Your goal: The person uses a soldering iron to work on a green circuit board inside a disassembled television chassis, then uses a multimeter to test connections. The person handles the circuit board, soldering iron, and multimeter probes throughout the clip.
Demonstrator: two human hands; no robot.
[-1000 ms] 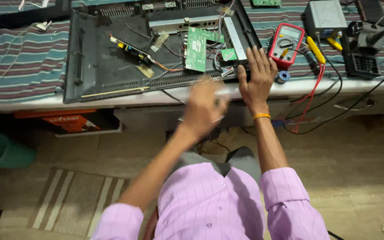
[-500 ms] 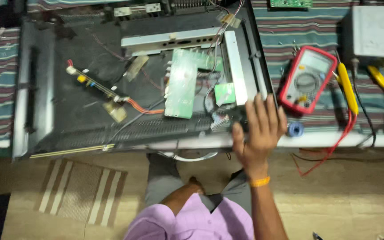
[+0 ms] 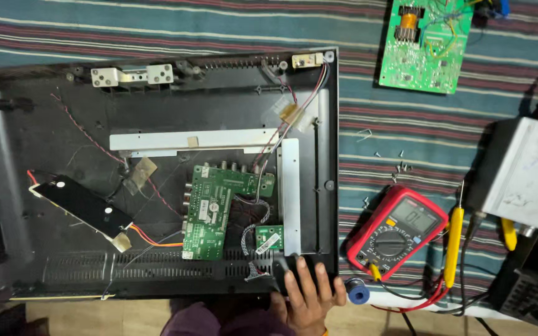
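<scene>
Your desk (image 3: pixel 157 28), under a striped cloth, carries one opened black television back panel (image 3: pixel 63 118), the largest thing here. Right of it sit one grey metal box (image 3: pixel 524 174), one loose green circuit board (image 3: pixel 428 50) and one red multimeter (image 3: pixel 396 230). Inside the panel lie two green boards, one large (image 3: pixel 210 211), one small (image 3: pixel 269 238). Of your hands, only the right hand (image 3: pixel 306 295) shows, fingers spread flat on the panel's near right corner, holding nothing.

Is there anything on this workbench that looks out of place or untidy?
Yes. Small loose screws lie scattered on the striped cloth between the opened black panel and the red multimeter, not gathered in any container.
</scene>
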